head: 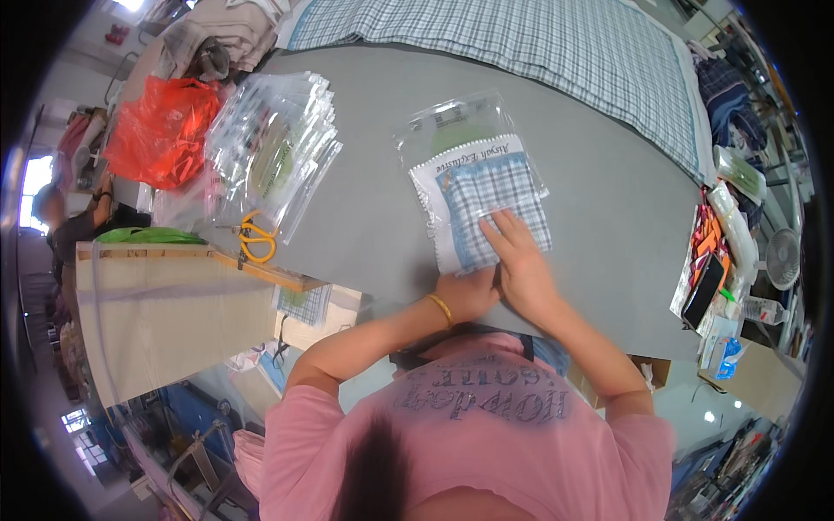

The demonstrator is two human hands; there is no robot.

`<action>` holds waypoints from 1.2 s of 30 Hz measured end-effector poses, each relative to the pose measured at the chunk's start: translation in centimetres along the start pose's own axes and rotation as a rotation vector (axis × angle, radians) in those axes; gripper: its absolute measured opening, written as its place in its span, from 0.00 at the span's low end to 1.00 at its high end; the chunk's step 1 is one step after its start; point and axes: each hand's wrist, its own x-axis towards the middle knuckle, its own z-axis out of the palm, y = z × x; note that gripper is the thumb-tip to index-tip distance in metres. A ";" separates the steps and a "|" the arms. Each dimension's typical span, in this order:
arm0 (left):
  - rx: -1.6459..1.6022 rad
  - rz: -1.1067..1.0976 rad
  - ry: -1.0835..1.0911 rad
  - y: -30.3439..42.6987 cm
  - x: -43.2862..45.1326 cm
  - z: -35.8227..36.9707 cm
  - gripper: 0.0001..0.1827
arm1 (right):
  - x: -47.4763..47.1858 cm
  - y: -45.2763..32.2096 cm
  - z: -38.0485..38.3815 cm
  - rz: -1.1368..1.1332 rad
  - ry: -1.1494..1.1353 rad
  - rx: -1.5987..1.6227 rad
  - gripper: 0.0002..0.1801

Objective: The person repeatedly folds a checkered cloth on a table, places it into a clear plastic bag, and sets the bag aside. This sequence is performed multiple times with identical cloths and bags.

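A folded blue, white and grey checked cloth (502, 189) with a white scalloped edge lies on the grey tabletop before me. A clear plastic bag (456, 127) bearing print overlaps its far part; how far the cloth sits inside the bag is unclear. My right hand (524, 270) rests palm down on the near part of the cloth, its fingers somewhat spread. At the cloth's near edge is my left hand (466, 296), a yellow bangle on its wrist. Its fingers are partly hidden beside the right hand, so its grip does not show.
Clear printed bags (270, 156) lie fanned in a pile at left, beside a red plastic bag (172, 130) and yellow-handled scissors (255, 238). Checked fabric (495, 39) covers the far side. A phone (704, 290) lies at right. Another person (75, 225) stands far left.
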 end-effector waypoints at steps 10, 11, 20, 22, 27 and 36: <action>0.056 0.409 0.179 1.5 -0.1 -5.9 0.33 | 7.6 5.7 2.5 -0.172 -0.094 -0.395 0.33; -0.039 0.423 0.221 1.2 -0.1 -7.5 0.32 | 6.8 5.4 1.9 -0.211 -0.113 -0.429 0.34; 0.570 0.355 0.462 -3.9 6.0 -9.1 0.35 | 2.7 4.0 1.0 -0.020 -0.108 -0.442 0.41; 0.500 0.500 0.454 -3.9 5.0 -7.9 0.36 | 1.5 3.7 -0.1 -0.070 -0.174 -0.373 0.41; 0.572 0.472 0.425 -2.2 4.2 -9.2 0.30 | -1.5 3.4 -3.3 0.126 -0.029 -0.119 0.32; 0.493 0.861 0.267 2.1 15.8 -8.6 0.11 | 1.5 8.1 -3.3 0.855 -0.047 0.942 0.10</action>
